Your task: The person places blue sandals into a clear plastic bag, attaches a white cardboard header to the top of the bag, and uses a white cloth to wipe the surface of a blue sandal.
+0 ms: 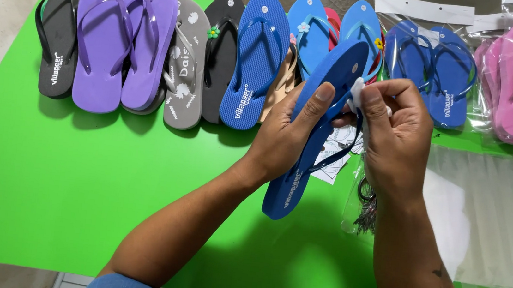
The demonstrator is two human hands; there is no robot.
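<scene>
Hands over a green table (75, 176): left hand (286, 134) grips a blue flip-flop (314, 137) held up mid-air; right hand (394, 133) pinches a white wad (357, 88) against its strap. Steady support probably helps; wiping looks best gentle.

A small footwear packing or retail workspace: rubber flip-flops in black, purple, grey, blue and pink (259, 62) stand in a row along the back of a bright green desk (62, 181). Some pairs at the right sit sealed in clear plastic bags with white header cards (423, 10), and empty clear plastic sleeves (497, 214) lie stacked nearby.
</scene>
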